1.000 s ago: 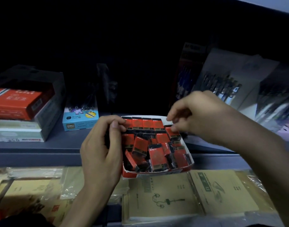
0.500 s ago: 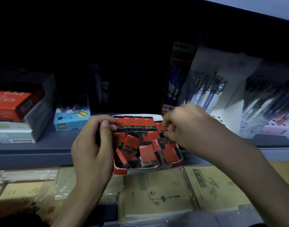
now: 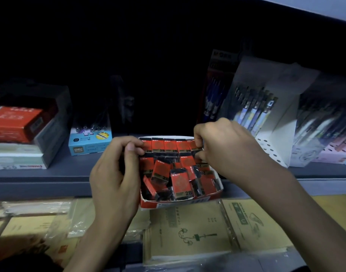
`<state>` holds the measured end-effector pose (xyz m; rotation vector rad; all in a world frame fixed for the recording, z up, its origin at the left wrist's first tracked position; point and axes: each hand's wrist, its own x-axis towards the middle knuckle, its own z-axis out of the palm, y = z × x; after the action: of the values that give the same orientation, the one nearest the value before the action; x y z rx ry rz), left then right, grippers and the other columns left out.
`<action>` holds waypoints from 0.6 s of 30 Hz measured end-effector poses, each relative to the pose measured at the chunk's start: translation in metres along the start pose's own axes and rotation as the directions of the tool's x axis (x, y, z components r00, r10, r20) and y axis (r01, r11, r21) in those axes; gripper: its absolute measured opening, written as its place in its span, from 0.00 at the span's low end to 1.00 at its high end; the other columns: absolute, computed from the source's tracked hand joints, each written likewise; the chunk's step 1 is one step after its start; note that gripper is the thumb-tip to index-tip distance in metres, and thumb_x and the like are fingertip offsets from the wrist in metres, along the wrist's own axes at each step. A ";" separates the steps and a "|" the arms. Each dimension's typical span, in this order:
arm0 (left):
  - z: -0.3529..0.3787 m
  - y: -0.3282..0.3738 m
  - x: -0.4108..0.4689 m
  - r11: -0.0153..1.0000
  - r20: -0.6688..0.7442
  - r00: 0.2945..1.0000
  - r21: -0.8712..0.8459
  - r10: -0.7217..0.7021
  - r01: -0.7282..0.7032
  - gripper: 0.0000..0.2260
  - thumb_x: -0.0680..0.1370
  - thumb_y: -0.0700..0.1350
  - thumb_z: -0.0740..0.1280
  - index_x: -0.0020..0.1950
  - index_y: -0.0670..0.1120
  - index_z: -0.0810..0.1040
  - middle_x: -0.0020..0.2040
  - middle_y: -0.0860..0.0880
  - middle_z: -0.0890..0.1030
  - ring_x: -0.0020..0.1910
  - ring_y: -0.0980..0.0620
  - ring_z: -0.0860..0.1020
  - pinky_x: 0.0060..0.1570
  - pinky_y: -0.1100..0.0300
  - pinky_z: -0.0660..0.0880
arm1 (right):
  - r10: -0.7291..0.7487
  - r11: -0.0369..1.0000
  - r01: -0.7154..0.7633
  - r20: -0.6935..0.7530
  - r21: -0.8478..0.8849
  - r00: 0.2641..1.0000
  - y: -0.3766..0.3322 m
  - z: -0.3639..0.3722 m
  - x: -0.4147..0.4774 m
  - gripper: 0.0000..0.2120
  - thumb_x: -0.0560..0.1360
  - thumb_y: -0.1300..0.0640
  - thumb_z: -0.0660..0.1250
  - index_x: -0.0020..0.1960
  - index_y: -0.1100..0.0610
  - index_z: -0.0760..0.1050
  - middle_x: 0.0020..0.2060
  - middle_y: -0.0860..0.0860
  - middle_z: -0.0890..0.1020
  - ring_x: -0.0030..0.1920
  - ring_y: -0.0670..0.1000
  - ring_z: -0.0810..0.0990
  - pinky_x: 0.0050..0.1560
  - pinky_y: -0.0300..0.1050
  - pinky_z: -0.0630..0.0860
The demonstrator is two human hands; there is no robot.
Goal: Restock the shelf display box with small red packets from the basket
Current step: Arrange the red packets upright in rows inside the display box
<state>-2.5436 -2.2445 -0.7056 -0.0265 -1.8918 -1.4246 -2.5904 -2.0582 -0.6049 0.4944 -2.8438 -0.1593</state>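
Both hands square up the back row of small red cardboard packets [image 3: 169, 145]

Left hand [image 3: 117, 173] curls on the red-and-white cardboard display box [image 3: 180, 203], steadying it; right hand [image 3: 225, 146] pinches the row's end packet [image 3: 194, 146], likely aligning it.

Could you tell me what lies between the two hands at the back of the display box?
In the head view, an upright row of red packets spans from left hand to right hand.
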 end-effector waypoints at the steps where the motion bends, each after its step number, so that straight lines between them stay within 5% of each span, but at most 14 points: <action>1: 0.000 0.000 0.000 1.000 0.001 1.000 0.000 0.002 -0.002 0.10 0.86 0.47 0.58 0.51 0.53 0.78 0.44 0.55 0.82 0.44 0.51 0.81 0.42 0.42 0.76 | 0.009 1.000 -0.008 -0.003 0.009 1.000 0.000 0.001 0.001 0.10 0.74 0.52 0.75 0.46 0.52 0.75 0.37 0.50 0.76 0.41 0.56 0.77 0.36 0.45 0.67; 8: 0.000 0.000 0.000 1.000 -0.003 1.000 -0.011 -0.003 0.003 0.10 0.86 0.48 0.58 0.51 0.53 0.78 0.44 0.54 0.82 0.45 0.50 0.81 0.42 0.42 0.76 | 0.045 0.990 -0.063 0.144 0.128 0.989 0.005 -0.007 0.003 0.14 0.70 0.52 0.80 0.44 0.50 0.75 0.38 0.47 0.81 0.43 0.53 0.80 0.44 0.50 0.80; 14: 0.001 -0.001 0.000 1.000 -0.002 1.000 0.008 -0.009 0.009 0.10 0.86 0.48 0.58 0.51 0.53 0.78 0.44 0.55 0.82 0.45 0.52 0.81 0.43 0.41 0.77 | 0.042 0.985 -0.085 0.267 0.151 0.963 0.002 -0.017 0.013 0.16 0.68 0.51 0.82 0.43 0.51 0.75 0.39 0.49 0.80 0.43 0.53 0.79 0.40 0.47 0.76; 18: 0.000 0.000 -0.001 1.000 -0.004 1.000 0.012 0.001 -0.001 0.10 0.86 0.48 0.58 0.51 0.53 0.78 0.44 0.55 0.82 0.45 0.52 0.81 0.43 0.42 0.77 | 0.002 0.994 -0.018 0.152 0.103 0.988 0.001 -0.011 0.008 0.13 0.71 0.53 0.79 0.45 0.52 0.74 0.38 0.50 0.76 0.40 0.54 0.77 0.33 0.44 0.68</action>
<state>-2.5430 -2.2441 -0.7063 -0.0195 -1.8965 -1.4116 -2.5950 -2.0610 -0.5925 0.5097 -3.0152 -0.0483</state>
